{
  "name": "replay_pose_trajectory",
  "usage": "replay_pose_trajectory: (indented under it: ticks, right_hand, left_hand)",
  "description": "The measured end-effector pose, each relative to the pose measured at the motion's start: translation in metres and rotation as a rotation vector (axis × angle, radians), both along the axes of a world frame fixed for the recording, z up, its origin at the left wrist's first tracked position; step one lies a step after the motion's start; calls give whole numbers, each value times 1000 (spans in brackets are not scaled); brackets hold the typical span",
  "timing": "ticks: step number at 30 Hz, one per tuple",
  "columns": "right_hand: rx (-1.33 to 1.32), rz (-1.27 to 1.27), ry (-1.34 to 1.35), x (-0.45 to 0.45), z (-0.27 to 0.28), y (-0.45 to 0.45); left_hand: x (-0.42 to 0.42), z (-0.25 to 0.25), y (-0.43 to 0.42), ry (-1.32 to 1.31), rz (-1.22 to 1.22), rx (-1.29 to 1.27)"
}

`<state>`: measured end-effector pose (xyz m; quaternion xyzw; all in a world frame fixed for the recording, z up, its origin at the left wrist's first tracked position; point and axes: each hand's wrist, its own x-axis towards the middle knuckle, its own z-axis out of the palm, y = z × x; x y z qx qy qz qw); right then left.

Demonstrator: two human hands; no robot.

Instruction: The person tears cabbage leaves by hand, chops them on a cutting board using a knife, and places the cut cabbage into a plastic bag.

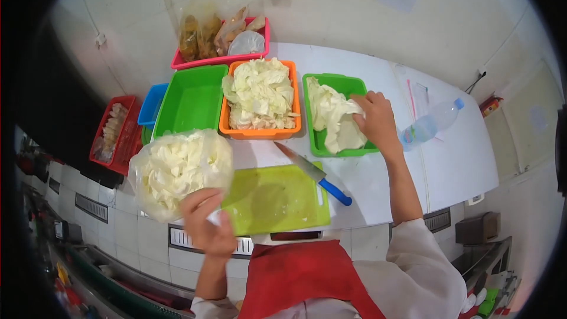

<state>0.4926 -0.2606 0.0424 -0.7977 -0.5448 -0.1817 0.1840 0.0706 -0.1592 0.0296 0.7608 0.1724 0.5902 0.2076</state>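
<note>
My right hand (377, 119) is closed on a large pale cabbage leaf (342, 130) at the right side of a green bin (338, 78). More cabbage leaf lies in that bin's left part. Close to the front of a clear plastic bag (139, 186) full of cut cabbage (177, 168), my left hand (208, 224) is curled, with a small white piece showing between its fingers; its kind is unclear. Beside it lies a yellow-green cutting board (277, 198). A knife (313, 172) with a blue handle rests across the board's back right corner.
An orange bin (260, 134) heaped with cabbage leaves stands mid-table, beside another green bin (192, 97). Behind is a pink bin (221, 59) with bagged food. A plastic water bottle (431, 124) lies at right. A red bin (115, 130) and blue bin (152, 103) sit at left.
</note>
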Motion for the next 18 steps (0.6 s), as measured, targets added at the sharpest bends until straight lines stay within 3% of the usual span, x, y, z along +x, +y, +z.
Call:
replay_pose_trajectory:
  ticks: [2, 5, 8, 9, 11, 13, 17, 18]
  right_hand:
    - [9, 170, -92, -48, 10, 3]
    - [-184, 265, 81, -117, -21, 17]
    - [-313, 475, 189, -136, -75, 16]
    - [-334, 512, 268, -126, -90, 0]
    - [-355, 557, 349, -129, -110, -23]
    - [-614, -48, 403, -143, -127, -46]
    - [-572, -69, 453, -137, -189, -71]
    - [-459, -15, 547, -143, -186, -79]
  left_hand:
    - [39, 3, -18, 128, -91, -95]
    - [94, -16, -29, 297, -141, -266]
    - [91, -133, 0, 344, -205, -402]
    - [79, -166, 8, 472, -191, -449]
    - [60, -180, 5, 602, -167, -499]
    - [50, -172, -6, 779, 156, -472]
    - [38, -161, -8, 594, 210, -181]
    - [35, -162, -4, 592, 51, -160]
